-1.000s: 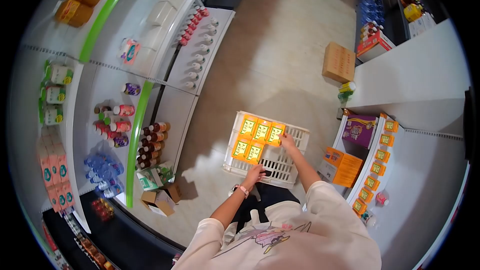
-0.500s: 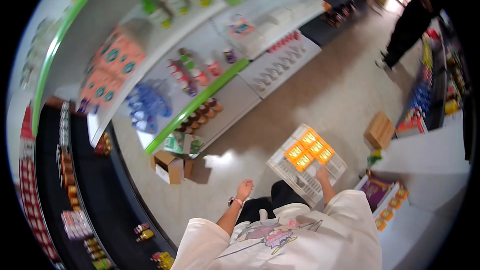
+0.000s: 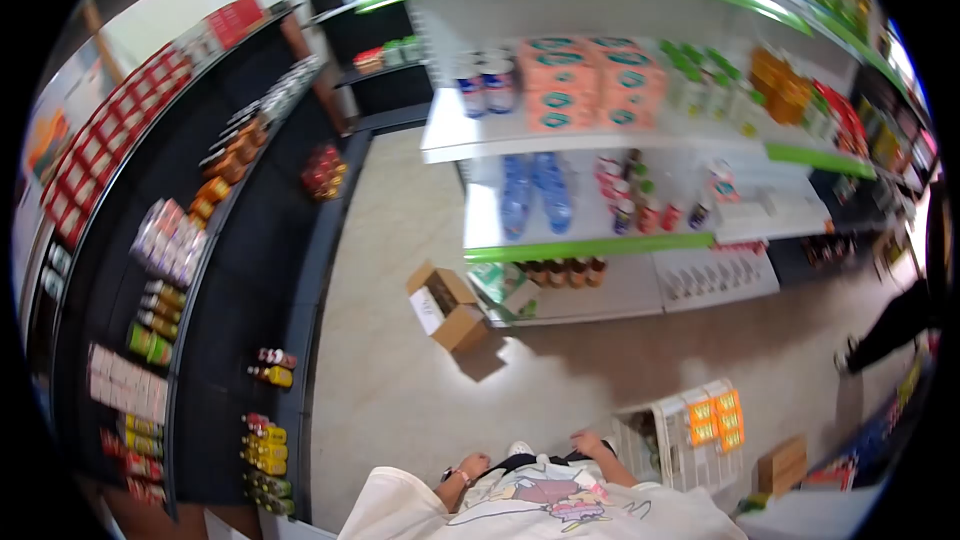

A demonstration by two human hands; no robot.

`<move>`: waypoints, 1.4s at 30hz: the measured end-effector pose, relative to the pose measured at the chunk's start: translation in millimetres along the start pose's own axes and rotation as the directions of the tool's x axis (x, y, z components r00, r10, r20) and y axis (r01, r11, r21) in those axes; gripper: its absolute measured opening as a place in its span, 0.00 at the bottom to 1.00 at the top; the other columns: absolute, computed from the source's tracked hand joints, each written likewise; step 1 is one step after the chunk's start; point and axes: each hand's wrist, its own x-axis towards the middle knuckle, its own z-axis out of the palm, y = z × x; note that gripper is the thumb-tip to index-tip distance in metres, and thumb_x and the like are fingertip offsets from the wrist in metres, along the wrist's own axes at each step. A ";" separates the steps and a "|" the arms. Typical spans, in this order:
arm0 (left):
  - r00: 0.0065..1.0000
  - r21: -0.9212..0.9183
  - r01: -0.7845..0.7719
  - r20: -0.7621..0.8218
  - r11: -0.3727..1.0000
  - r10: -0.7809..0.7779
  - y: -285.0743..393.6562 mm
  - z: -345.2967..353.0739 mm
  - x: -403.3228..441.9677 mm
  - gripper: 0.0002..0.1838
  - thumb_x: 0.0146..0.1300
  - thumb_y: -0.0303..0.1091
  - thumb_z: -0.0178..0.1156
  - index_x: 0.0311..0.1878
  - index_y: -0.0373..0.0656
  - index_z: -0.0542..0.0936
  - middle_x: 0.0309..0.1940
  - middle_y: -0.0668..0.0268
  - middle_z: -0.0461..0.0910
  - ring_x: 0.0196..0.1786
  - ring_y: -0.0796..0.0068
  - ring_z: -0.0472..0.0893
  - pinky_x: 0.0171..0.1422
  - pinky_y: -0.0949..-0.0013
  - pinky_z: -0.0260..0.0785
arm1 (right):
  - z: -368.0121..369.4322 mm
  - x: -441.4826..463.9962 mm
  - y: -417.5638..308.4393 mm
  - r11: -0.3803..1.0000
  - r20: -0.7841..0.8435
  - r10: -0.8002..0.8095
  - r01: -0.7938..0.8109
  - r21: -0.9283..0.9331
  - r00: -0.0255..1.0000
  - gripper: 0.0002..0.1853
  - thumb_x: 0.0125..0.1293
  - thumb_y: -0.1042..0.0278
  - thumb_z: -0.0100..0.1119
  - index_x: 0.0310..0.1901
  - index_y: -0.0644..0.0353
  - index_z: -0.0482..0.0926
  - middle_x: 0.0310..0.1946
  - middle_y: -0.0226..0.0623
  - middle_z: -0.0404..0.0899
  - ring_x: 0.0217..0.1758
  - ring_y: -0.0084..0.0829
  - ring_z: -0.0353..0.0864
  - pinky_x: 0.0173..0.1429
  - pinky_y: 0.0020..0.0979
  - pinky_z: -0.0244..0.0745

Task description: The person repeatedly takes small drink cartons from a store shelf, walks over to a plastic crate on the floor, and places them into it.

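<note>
White crate [image 3: 672, 445] near loosely open right hand [image 3: 590, 440], left hand [image 3: 474, 464], opening unclear

"How did your left arm [image 3: 458, 487] sit?"
"Bent low in front of me; my bare left hand [image 3: 474, 465] looked half curled, though too small to be sure."
"And the right arm [image 3: 614, 468]?"
"Angled inward, my bare right hand [image 3: 588, 442] loosely spread, apart from the left."

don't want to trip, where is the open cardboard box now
In the head view, the open cardboard box is on the floor left of centre, beyond the left hand, beside the green-and-white carton near the white shelves.
</note>
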 end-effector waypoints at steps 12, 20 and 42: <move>0.714 -0.757 0.225 -0.300 0.613 -0.633 -162.7 -45.2 -59.4 0.19 0.58 0.44 0.45 0.37 0.42 0.81 0.30 0.54 0.81 0.36 0.59 0.80 0.44 0.60 0.70 | 0.6 101.8 -128.9 0.969 0.165 0.059 -0.017 -0.246 0.985 0.14 0.57 0.70 0.46 0.41 0.59 0.81 0.31 0.42 0.81 0.33 0.32 0.79 0.41 0.32 0.74; 0.880 -0.159 -0.115 -0.474 0.981 0.026 -176.7 -61.6 -34.0 0.20 0.58 0.46 0.47 0.44 0.43 0.78 0.44 0.48 0.77 0.44 0.50 0.78 0.47 0.54 0.69 | -6.1 193.8 -242.9 0.797 0.223 0.272 -0.089 -0.597 0.936 0.13 0.59 0.60 0.51 0.40 0.55 0.82 0.35 0.39 0.82 0.40 0.33 0.79 0.38 0.35 0.75; 0.782 -0.545 0.158 -0.440 0.823 -0.442 -116.6 -372.9 108.4 0.18 0.59 0.42 0.50 0.42 0.38 0.79 0.39 0.52 0.80 0.45 0.59 0.79 0.50 0.64 0.69 | 91.1 436.3 -404.5 0.888 0.301 -0.027 0.161 -0.430 0.953 0.12 0.57 0.61 0.56 0.35 0.61 0.78 0.29 0.38 0.81 0.30 0.33 0.81 0.32 0.31 0.75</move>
